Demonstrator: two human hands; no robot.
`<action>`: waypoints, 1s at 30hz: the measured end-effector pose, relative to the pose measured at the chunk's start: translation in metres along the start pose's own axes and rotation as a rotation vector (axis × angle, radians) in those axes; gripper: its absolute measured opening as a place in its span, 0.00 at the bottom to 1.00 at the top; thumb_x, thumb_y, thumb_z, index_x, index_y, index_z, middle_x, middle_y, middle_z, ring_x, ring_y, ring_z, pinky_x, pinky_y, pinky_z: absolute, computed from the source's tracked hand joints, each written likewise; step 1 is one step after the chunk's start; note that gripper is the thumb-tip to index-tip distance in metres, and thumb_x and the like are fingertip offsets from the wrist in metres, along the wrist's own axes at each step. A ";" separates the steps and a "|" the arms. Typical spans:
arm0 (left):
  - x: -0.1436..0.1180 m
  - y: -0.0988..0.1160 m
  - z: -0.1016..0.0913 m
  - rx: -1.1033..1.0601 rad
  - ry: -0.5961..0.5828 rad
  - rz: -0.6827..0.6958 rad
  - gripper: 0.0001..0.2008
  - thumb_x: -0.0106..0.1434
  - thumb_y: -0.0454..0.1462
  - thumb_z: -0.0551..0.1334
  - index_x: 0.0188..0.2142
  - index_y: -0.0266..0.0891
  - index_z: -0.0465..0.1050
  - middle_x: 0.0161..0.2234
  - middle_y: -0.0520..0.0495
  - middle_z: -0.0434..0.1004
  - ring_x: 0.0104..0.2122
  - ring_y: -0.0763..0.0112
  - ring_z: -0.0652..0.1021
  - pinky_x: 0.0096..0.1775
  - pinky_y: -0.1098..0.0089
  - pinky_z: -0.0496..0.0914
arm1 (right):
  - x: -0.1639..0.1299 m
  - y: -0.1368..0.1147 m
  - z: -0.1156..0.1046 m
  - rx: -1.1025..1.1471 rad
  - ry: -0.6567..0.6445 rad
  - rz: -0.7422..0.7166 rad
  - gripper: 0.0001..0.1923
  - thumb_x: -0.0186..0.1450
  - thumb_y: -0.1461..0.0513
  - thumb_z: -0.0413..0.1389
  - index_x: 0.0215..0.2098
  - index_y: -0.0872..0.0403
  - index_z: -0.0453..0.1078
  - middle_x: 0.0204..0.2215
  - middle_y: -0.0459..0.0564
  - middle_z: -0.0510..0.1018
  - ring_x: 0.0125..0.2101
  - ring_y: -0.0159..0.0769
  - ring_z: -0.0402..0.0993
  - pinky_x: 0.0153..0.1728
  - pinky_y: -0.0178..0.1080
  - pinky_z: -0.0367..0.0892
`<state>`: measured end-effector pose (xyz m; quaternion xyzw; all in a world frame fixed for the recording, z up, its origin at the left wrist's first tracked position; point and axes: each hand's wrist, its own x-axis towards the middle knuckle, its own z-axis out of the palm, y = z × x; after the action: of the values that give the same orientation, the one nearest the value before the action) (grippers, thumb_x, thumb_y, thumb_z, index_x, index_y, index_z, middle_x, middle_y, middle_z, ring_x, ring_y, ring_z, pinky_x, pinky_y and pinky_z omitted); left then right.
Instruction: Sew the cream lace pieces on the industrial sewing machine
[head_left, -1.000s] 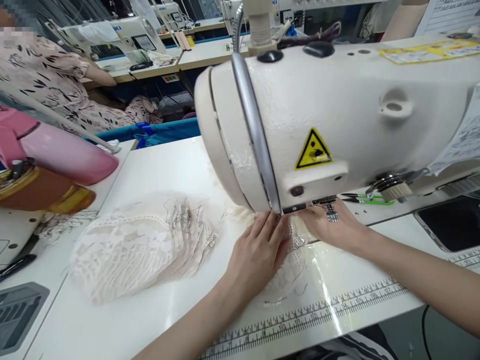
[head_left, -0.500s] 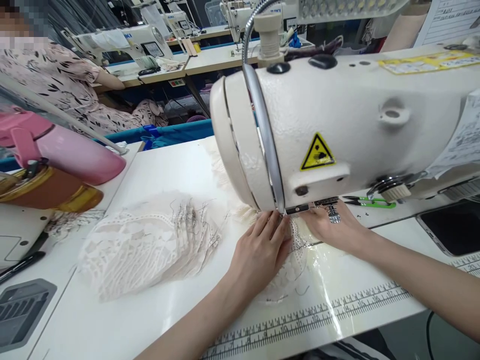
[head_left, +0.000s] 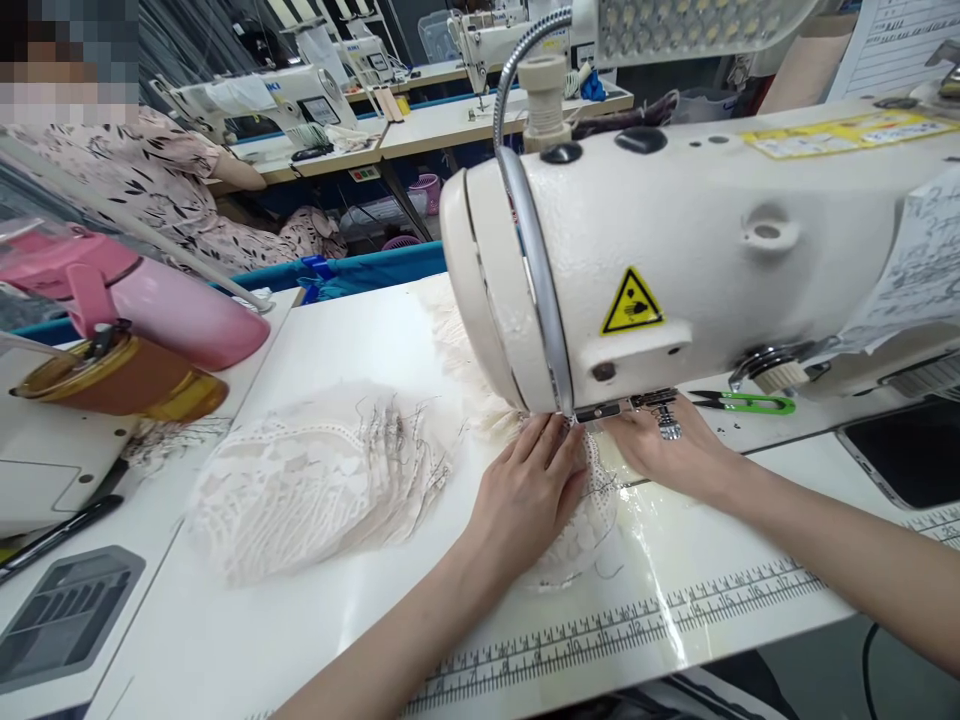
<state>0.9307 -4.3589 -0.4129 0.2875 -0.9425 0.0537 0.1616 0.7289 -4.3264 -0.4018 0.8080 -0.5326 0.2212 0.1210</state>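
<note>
A pink bottle (head_left: 187,310) has its lid on, so its contents are hidden; just in front is an amber cup (head_left: 124,382) with a brown band, something dark at its rim and the inside too unclear to read. Beyond the table edge runs a teal cloth trough (head_left: 382,268), its inside out of sight. The lace piece (head_left: 589,530) lies on the white table under the sewing machine (head_left: 637,240), near the needle area: cream and sheer, patterned, edged with a row of small holes, with loose dark threads. The left hand (head_left: 529,490) rests on it, fingers close together and slightly bent; whether they pinch it I cannot tell. The right hand (head_left: 667,450) is beside it, its fingertips hidden behind the presser parts, so their grasp cannot be told. To the left lies a lace stack (head_left: 315,500), layered and thread-fringed
</note>
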 end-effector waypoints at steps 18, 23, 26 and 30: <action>-0.036 0.021 -0.050 0.094 0.061 0.505 0.12 0.63 0.42 0.59 0.34 0.33 0.73 0.37 0.42 0.77 0.35 0.63 0.76 0.25 0.68 0.63 | -0.007 0.015 0.003 0.178 0.011 -0.441 0.15 0.58 0.74 0.45 0.31 0.54 0.70 0.33 0.45 0.77 0.38 0.34 0.68 0.33 0.37 0.58; -0.052 0.025 -0.060 -0.059 0.043 0.168 0.10 0.64 0.27 0.55 0.44 0.30 0.69 0.42 0.40 0.76 0.41 0.65 0.77 0.33 0.71 0.71 | -0.008 0.017 0.002 0.278 -0.057 -0.427 0.11 0.58 0.69 0.47 0.36 0.55 0.69 0.38 0.46 0.76 0.35 0.33 0.68 0.34 0.39 0.57; -0.041 0.026 -0.071 -0.169 -0.018 -0.010 0.09 0.67 0.30 0.52 0.44 0.34 0.67 0.41 0.43 0.76 0.34 0.72 0.78 0.28 0.74 0.70 | -0.007 0.017 0.003 0.331 -0.024 -0.426 0.07 0.61 0.67 0.50 0.36 0.54 0.69 0.37 0.44 0.76 0.34 0.32 0.67 0.33 0.38 0.57; -0.020 0.019 -0.073 -0.185 -0.120 0.071 0.05 0.65 0.34 0.56 0.40 0.36 0.68 0.33 0.47 0.75 0.29 0.69 0.76 0.27 0.70 0.70 | -0.007 0.017 0.005 0.362 0.055 -0.447 0.05 0.64 0.65 0.51 0.33 0.53 0.69 0.36 0.42 0.77 0.35 0.31 0.69 0.34 0.38 0.58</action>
<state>0.9558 -4.3179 -0.3512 0.2404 -0.9610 -0.0452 0.1289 0.7119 -4.3302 -0.4107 0.9075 -0.2896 0.3023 0.0350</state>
